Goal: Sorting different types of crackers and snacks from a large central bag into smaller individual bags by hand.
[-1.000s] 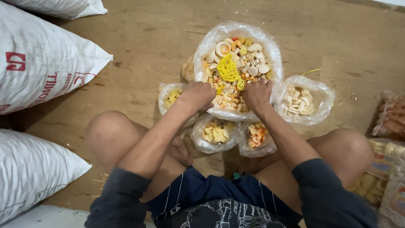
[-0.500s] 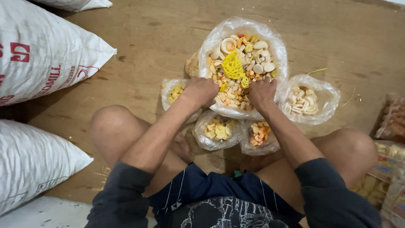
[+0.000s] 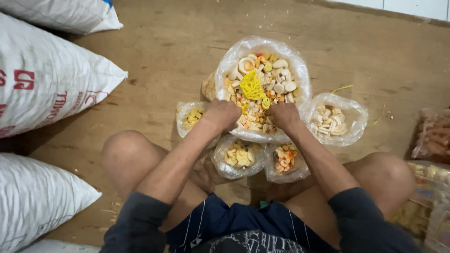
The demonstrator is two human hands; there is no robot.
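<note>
A large clear plastic bag [image 3: 295, 65] of mixed raw crackers, yellow, white and orange, stands open on the wooden floor in front of me. My left hand [image 3: 223, 115] and my right hand [image 3: 282, 115] are both pushed into its near side, fingers curled down among the crackers. Whether either hand grips anything is hidden. Small clear bags of crackers ring the big one: one at the left [image 3: 188, 118], two in front [image 3: 238, 157] [image 3: 286, 160], one at the right [image 3: 336, 120].
White woven sacks lie at the left [image 3: 47, 79] [image 3: 37, 201] and at the top left [image 3: 65, 14]. Packed snack bags sit at the right edge [image 3: 429, 133] [image 3: 429, 197]. My bare knees flank the bags. A white wall base runs along the top right.
Both hands have stayed in the big bag, shifting only slightly. The view has drifted a little, so everything sits somewhat lower in the frame.
</note>
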